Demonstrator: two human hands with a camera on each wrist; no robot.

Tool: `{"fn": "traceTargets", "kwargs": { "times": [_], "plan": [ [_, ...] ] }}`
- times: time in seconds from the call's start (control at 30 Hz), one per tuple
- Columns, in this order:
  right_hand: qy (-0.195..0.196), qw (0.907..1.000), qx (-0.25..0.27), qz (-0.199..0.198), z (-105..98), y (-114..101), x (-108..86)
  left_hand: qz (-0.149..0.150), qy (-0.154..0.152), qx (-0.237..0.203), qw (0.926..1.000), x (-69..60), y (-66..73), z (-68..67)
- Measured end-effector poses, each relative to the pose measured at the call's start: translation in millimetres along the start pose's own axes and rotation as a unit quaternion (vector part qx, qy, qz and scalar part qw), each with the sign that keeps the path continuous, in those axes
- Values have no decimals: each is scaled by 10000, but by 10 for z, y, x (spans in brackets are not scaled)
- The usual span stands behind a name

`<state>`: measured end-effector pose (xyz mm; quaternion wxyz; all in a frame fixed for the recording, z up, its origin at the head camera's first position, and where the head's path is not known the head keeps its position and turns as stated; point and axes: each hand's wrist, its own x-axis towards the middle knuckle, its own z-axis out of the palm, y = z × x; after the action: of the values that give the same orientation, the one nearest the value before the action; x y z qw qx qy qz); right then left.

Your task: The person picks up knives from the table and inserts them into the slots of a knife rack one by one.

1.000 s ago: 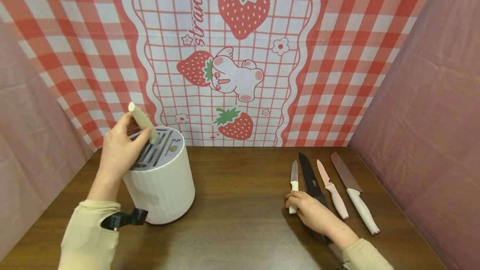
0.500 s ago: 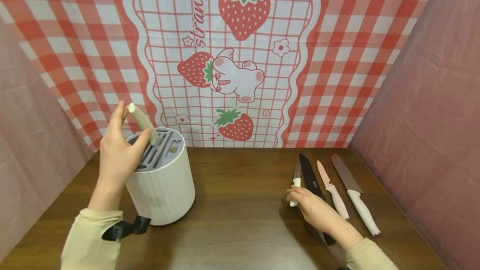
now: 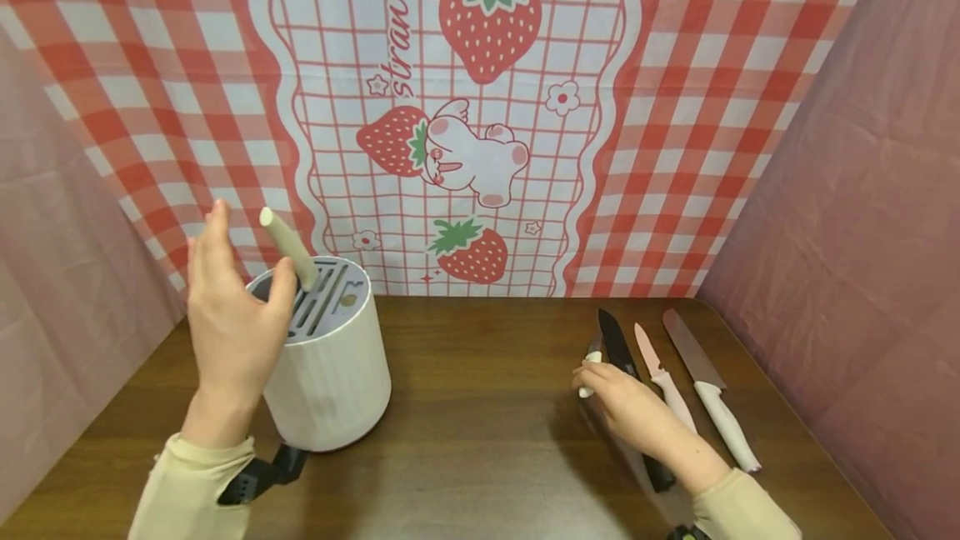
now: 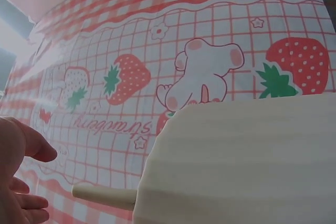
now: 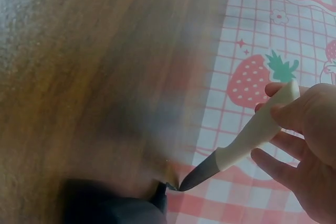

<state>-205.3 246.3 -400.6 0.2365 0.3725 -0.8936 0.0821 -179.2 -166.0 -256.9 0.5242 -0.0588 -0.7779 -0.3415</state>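
Knife (image 5: 254,132), lower right of head view: handle grasped in right hand (image 3: 633,415). Left hand (image 3: 234,332), lower left: fingers extended, apart from tilted handle (image 3: 288,246) in block (image 3: 333,394). Black knife (image 3: 618,344) and pink knife (image 3: 662,377) lie right.

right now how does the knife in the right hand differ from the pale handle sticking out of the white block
The knife shows a dark blade; anything below the block handle is hidden in the white block. The right hand grips the knife, while the left hand is beside the block handle without touching it. In both, the handle is pale.
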Motion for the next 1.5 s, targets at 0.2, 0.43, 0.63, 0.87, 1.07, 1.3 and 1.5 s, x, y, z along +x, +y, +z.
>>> {"fn": "traceTargets", "kwargs": {
  "times": [0.2,0.43,0.63,0.87,1.07,1.3,1.5],
  "plan": [
    [-101,9993,-342,123,-51,-4,40,476,147,75,9987,-38,50,33],
    [81,9994,-319,77,-130,19,112,660,9,-31,9978,-59,95,60],
    [199,9992,-309,180,-194,51,183,926,-84,-208,9954,-146,169,106],
    [42,9965,-319,774,-307,17,254,1216,-331,-375,9913,-264,215,180],
    [12,9950,-187,977,-381,24,291,1174,-506,-307,9913,-307,199,226],
    [514,9966,-305,561,-464,67,361,1288,-624,-291,9893,-381,185,298],
    [465,9960,-191,739,-551,55,379,1114,-955,-188,9890,-444,176,329]
  ]
}}
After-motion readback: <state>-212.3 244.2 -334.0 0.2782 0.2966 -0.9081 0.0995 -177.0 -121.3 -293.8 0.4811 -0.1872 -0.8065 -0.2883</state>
